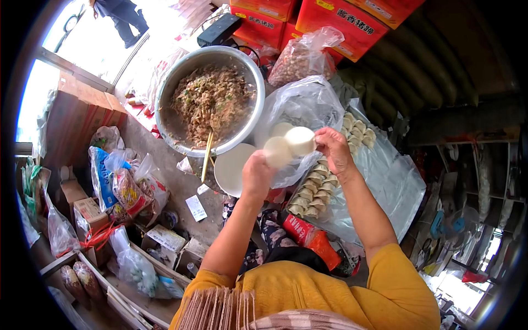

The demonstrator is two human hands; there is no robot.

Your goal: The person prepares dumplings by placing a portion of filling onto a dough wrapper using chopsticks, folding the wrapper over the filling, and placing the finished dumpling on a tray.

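My left hand [257, 175] pinches a thin round dumpling wrapper [278, 153], blurred by motion. My right hand [336, 150] grips a small stack of pale wrappers [300, 141] by its edge, just right of the first wrapper. Behind them, another wrapper [282, 129] shows by a clear plastic bag [308, 102]. A large metal basin [258, 104] of minced filling [212, 104] stands ahead to the left, with chopsticks [208, 157] leaning on its near rim. Under my right forearm, folded dumplings [314, 190] lie in rows on a plastic-covered tray [379, 181].
A white round board or lid [234, 169] sits beside the basin. Red boxes [341, 25] and a bag of small brownish pieces [305, 58] stand at the back. Bagged goods [129, 184] and cartons crowd the left; a person [124, 19] stands at the far left.
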